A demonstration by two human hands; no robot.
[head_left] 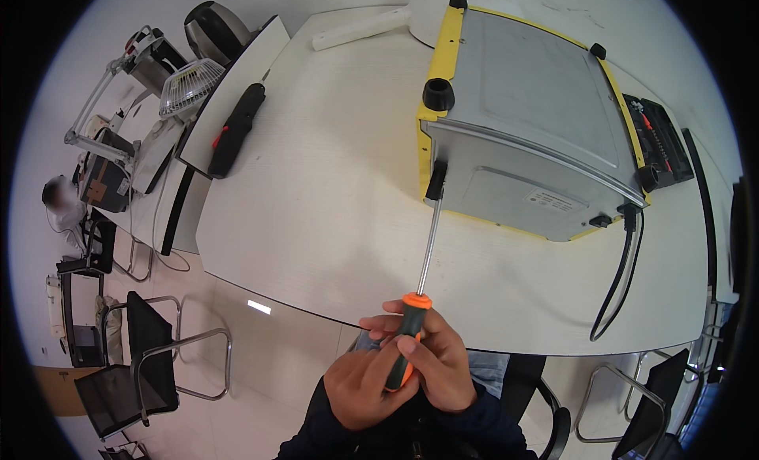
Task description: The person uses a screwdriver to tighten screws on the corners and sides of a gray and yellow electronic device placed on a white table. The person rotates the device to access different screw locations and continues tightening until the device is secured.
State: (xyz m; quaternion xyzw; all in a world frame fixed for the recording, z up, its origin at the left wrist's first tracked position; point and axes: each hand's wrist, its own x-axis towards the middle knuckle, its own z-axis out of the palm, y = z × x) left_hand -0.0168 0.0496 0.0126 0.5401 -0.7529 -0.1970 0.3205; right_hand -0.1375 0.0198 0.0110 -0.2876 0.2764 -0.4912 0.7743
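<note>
Both hands are on a long-shafted screwdriver [410, 329] with a dark green and orange handle, held over the table's front edge. My left hand [357, 387] closes around the lower handle. My right hand [447, 367] grips the handle from the other side, thumb laid on it. The metal shaft points away to a black part [436, 180] at the near left edge of a grey metal box [538, 88] with yellow edges. I cannot tell whether the tip touches it. Black round feet stick out of the box's upper face.
A black cordless screwdriver [237, 136] lies at the table's left. A black power cord [619, 282] loops from the box's right. Behind it sits an open tool case [658, 140]. A fan heater [190, 88] stands on the left desk. Chairs [150, 345] stand on the floor.
</note>
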